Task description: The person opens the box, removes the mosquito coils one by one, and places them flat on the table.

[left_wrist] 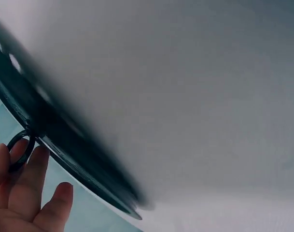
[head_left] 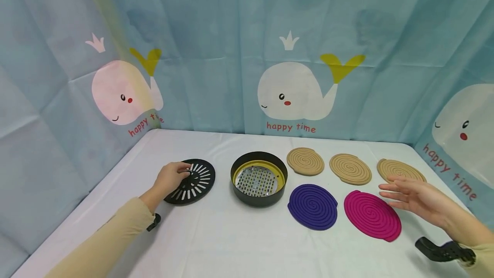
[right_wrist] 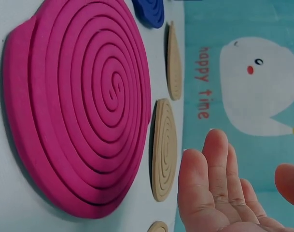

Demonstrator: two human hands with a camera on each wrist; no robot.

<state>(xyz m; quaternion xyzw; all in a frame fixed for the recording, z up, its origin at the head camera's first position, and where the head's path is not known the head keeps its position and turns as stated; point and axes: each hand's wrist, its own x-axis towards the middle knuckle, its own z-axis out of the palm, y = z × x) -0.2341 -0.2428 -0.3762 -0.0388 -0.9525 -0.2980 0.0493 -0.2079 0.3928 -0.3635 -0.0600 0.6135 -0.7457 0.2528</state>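
Note:
In the head view my left hand (head_left: 171,178) pinches the small ring (left_wrist: 31,141) on top of a black slotted lid (head_left: 207,185). Whether the lid touches the table cannot be told. Right of it sits a round black mosquito coil holder (head_left: 259,201) with its top uncovered, showing a yellow inner rim and a perforated metal plate. My right hand (head_left: 418,198) hovers with fingers extended and nothing in it. Nearest to it are a pink mosquito coil (head_left: 372,216) and a tan coil (head_left: 399,169), partly behind the fingers.
A purple coil (head_left: 312,206) lies between the holder and the pink coil. Two more tan coils, one left (head_left: 305,161) and one in the middle (head_left: 350,169), lie along the back. A whale-print curtain (head_left: 216,98) rises behind the white table (head_left: 239,243).

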